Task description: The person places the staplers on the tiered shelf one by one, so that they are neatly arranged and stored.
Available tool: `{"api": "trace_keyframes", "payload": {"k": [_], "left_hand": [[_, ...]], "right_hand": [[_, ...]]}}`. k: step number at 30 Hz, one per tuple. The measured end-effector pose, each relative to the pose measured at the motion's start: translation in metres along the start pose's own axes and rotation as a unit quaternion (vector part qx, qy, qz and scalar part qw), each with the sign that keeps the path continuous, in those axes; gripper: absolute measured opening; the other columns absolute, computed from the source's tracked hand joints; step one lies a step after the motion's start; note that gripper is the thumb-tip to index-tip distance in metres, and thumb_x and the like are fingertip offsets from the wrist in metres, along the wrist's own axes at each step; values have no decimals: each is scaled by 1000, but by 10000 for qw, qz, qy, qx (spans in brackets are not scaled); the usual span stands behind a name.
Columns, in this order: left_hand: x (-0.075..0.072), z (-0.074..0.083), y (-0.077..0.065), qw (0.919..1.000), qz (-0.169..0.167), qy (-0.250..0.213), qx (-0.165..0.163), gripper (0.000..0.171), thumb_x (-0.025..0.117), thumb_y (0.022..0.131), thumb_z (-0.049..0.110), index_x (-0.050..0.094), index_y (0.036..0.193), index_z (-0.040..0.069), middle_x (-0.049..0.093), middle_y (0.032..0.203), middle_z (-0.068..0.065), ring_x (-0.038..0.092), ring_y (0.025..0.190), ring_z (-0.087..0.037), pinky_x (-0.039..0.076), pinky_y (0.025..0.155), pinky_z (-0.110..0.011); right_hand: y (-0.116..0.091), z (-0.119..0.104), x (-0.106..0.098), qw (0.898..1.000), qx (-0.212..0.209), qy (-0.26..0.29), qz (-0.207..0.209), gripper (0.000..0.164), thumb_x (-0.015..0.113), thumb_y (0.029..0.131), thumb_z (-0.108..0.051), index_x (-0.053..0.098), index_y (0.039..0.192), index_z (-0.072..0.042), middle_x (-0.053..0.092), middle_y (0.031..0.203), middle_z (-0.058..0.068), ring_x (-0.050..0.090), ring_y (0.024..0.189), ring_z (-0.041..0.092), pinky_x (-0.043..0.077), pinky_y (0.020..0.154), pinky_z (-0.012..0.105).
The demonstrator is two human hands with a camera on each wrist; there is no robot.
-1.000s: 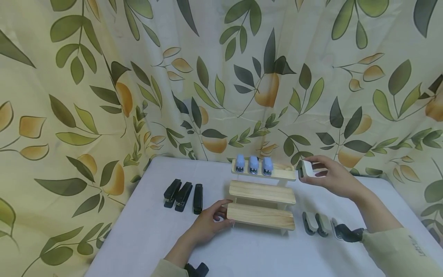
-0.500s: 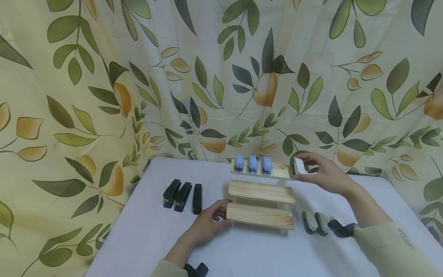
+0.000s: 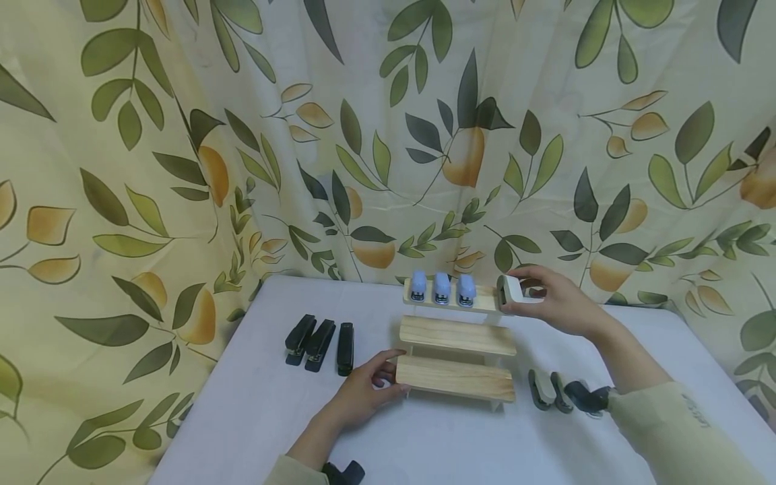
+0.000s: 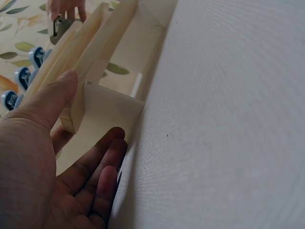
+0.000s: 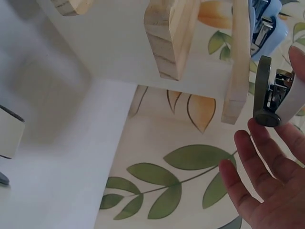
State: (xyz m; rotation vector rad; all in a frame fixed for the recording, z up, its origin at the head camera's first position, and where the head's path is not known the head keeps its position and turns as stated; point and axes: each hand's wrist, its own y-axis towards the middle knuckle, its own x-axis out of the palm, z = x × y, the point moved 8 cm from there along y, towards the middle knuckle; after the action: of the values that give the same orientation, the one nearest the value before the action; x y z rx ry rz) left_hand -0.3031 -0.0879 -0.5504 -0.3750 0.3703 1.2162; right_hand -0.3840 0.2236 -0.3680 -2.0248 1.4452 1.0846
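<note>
A three-tier wooden display rack [image 3: 456, 378] stands on the table. My left hand [image 3: 364, 392] pinches the left end of its lowest board, thumb [image 4: 57, 98] on top and the other fingers loosely bent below. My right hand [image 3: 560, 300] holds a small white stapler [image 3: 510, 291] with a dark grey base between thumb and fingers. This stapler is at the right end of the top board, tilted in the right wrist view, its base [image 5: 261, 90] facing the board. Three blue mini staplers [image 3: 442, 288] stand in a row along the left and middle of that same board.
Three black staplers [image 3: 320, 345] lie left of the rack. On the right, pale staplers with dark bases [image 3: 541, 391] rest on the white table [image 3: 242, 431], partly hidden by the right wrist's black camera strap. A leaf-patterned curtain [image 3: 376, 135] hangs behind.
My right hand has carried the white stapler leftward, from beside the rack to the right end of the top board. My left hand stays on the lowest board.
</note>
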Motion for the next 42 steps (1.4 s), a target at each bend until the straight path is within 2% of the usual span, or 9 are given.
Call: {"api": "trace_keyframes", "payload": {"k": [14,42], "left_hand": [[0,-1,0,10000,-26,24,6,63,77,91,48,47,146,52,67,119,15,59,107,-9,50,97,-37],[0,-2,1,10000,7,33,-44,62,78,90,49,48,144,54,67,118,17,58,107,-9,49,96,-37]], "right_hand": [[4,-3,6,9999,92,73,-89,73,84,87,-41,53,141,-2,59,133,18,56,122,37,46,107,62],[13,-5,14,9998,97,62,-147,71,83,89,-39,54,143,-3,60,133,18,54,123,36,46,105,59]]}}
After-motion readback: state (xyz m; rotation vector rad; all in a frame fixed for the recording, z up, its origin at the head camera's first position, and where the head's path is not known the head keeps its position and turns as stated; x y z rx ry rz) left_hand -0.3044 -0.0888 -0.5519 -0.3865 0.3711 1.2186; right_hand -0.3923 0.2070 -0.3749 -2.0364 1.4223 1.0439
